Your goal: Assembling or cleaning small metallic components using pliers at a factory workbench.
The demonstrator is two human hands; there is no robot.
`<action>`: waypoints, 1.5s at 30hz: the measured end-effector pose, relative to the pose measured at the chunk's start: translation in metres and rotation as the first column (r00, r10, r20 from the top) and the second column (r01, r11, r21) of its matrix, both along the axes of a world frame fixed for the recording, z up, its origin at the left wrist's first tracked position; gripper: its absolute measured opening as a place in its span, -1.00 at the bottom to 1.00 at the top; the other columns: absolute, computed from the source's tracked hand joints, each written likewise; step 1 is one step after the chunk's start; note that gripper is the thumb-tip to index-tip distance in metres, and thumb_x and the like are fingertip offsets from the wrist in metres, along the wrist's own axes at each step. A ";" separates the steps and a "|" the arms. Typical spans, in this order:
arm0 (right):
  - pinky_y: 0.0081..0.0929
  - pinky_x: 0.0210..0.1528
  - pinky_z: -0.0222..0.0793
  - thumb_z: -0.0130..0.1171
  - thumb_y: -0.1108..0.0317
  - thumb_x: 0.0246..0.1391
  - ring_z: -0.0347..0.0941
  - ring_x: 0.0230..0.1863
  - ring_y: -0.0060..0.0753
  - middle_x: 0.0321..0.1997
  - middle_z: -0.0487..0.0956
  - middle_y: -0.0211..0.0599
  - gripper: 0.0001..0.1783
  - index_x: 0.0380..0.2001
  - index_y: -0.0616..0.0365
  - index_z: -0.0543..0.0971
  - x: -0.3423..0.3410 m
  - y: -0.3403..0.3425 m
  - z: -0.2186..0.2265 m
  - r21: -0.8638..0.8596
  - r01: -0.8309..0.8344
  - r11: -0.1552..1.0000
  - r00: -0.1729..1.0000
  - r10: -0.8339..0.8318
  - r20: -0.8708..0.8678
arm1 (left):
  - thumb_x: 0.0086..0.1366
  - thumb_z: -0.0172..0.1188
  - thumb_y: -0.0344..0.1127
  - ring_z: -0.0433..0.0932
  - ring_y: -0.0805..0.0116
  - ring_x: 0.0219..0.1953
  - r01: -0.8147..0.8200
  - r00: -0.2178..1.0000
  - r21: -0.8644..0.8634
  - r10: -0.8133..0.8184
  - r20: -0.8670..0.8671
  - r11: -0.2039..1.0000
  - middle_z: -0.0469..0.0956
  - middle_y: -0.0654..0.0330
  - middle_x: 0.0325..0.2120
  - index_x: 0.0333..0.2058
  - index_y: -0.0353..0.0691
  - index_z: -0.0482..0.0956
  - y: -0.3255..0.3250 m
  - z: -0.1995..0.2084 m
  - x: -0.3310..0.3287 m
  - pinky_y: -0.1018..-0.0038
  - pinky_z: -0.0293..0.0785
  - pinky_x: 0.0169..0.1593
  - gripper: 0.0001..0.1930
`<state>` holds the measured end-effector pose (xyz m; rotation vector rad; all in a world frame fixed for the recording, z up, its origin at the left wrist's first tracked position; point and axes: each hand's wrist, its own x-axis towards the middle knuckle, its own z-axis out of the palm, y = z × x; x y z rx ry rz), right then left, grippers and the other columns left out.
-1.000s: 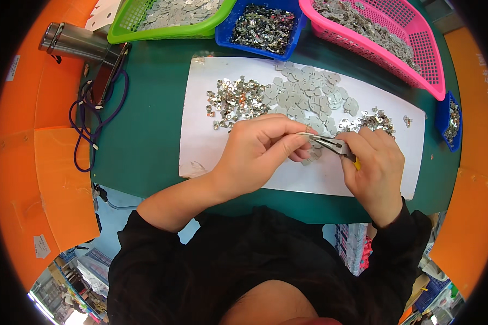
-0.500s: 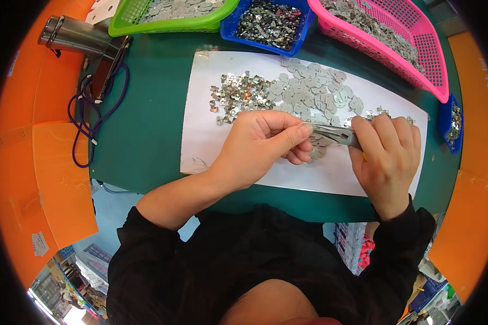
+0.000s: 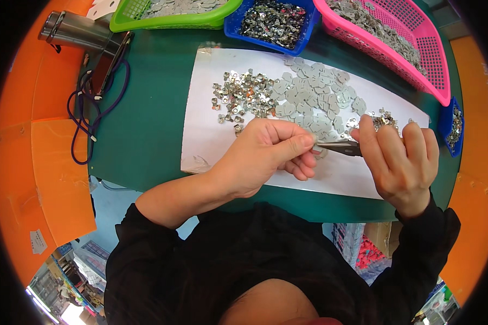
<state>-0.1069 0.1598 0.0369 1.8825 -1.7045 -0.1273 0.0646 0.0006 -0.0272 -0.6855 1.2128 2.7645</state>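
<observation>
My left hand pinches a small grey metal piece between thumb and forefinger; the fingertips hide most of it. In my right hand is a pair of pliers, held by the handles with the long jaws pointing left. The jaw tips meet the piece at my left fingertips. Just beyond the hands, on a white sheet, lie a heap of flat grey metal plates and, left of it, a pile of small shiny metal clips. More small shiny parts lie partly behind my right hand.
Along the far edge stand a green basket, a blue bin and a pink basket, all holding metal parts. A smaller blue bin stands at the right. At the left are a steel cylinder and a dark cord.
My right hand has shifted right and slightly nearer to me, and the pliers have turned in its grip. My left hand has dropped a little nearer, still pinching.
</observation>
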 end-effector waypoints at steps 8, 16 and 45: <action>-0.41 -0.47 0.10 0.31 0.40 -0.15 0.27 -0.50 -0.38 -0.56 0.26 -0.43 -0.89 -0.46 0.04 0.61 -0.002 -0.006 0.003 -0.095 -0.073 0.993 0.995 0.066 -0.073 | 0.41 0.14 -0.33 0.51 0.52 -0.48 -0.106 0.988 -0.181 0.082 -0.133 0.978 0.54 0.25 -0.50 -0.35 -0.37 0.57 0.009 0.000 0.000 0.59 0.49 -0.36 -0.79; -0.34 -0.42 0.20 0.26 0.52 -0.02 0.36 -0.50 -0.11 -0.55 0.42 -0.13 -0.87 -0.44 0.35 0.51 0.013 -0.001 -0.016 0.311 0.018 0.950 0.186 -0.309 0.933 | 0.31 0.18 -0.51 0.46 0.43 -0.49 -0.429 0.887 -0.841 -0.022 -0.461 0.330 0.53 0.17 -0.50 -0.34 -0.36 0.54 -0.002 -0.006 -0.001 0.55 0.37 -0.40 -0.96; -0.24 -0.41 0.28 0.17 0.42 0.11 0.41 -0.47 -0.02 -0.54 0.44 -0.09 -0.87 -0.42 0.27 0.51 0.018 -0.001 -0.014 0.451 -0.068 0.890 0.145 -0.439 0.887 | 0.28 0.20 -0.56 0.47 0.39 -0.48 -0.453 0.881 -0.852 -0.017 -0.474 0.261 0.52 0.14 -0.50 -0.34 -0.40 0.54 0.006 -0.011 0.001 0.54 0.37 -0.40 -0.98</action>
